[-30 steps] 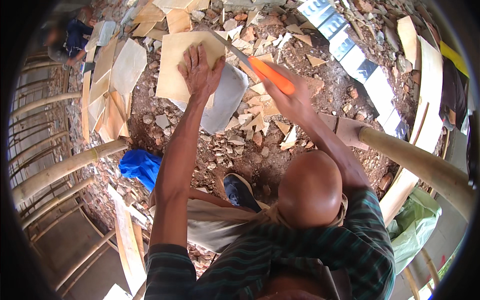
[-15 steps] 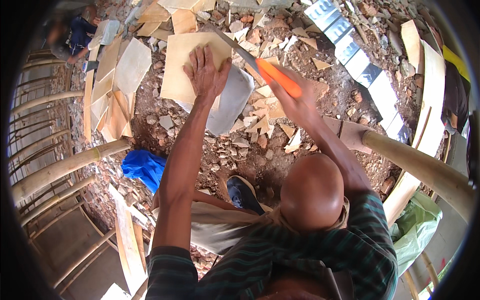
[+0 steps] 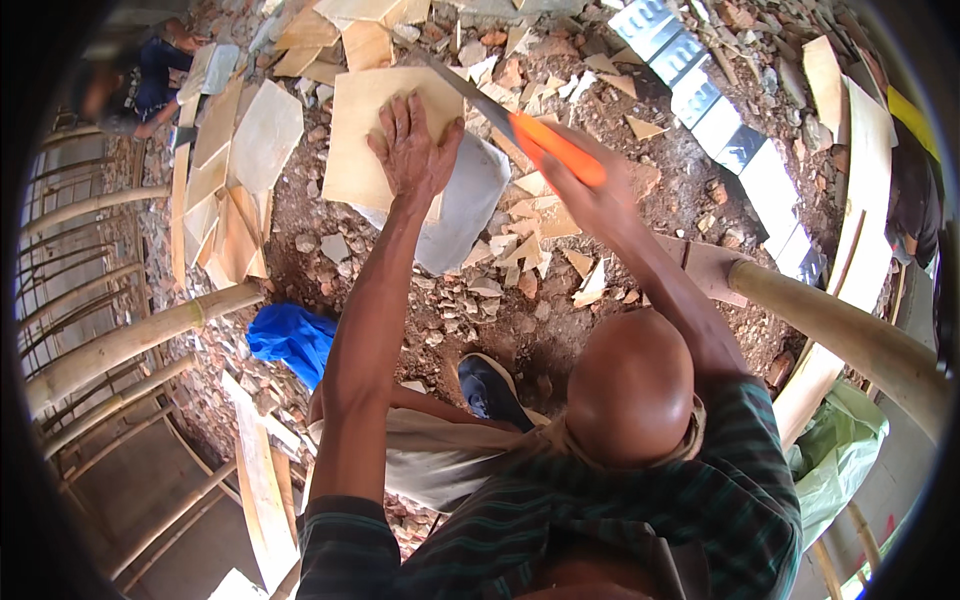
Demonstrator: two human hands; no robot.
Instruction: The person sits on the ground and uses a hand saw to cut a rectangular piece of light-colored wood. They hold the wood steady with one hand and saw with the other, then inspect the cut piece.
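My left hand (image 3: 417, 148) lies flat with fingers spread on a beige slab (image 3: 355, 135) that looks like stone tile. A grey slab (image 3: 465, 205) lies partly beneath it. My right hand (image 3: 590, 195) is wrapped round the orange handle of a long, tapering, dark-bladed tool (image 3: 495, 115); I cannot tell its exact kind. Its blade slants up and left beside the right edge of the beige slab. Broken tile chips (image 3: 535, 235) are scattered below the blade.
Slab pieces (image 3: 265, 135) lean at the left beside bamboo poles (image 3: 150, 320). A blue cloth or bag (image 3: 290, 340) lies near my left forearm. A thick bamboo pole (image 3: 830, 320) juts in at the right, near a green plastic sheet (image 3: 840, 450). Another person (image 3: 150, 75) is at the far left.
The blade and my right hand have shifted very slightly. My left hand keeps its place on the beige slab.
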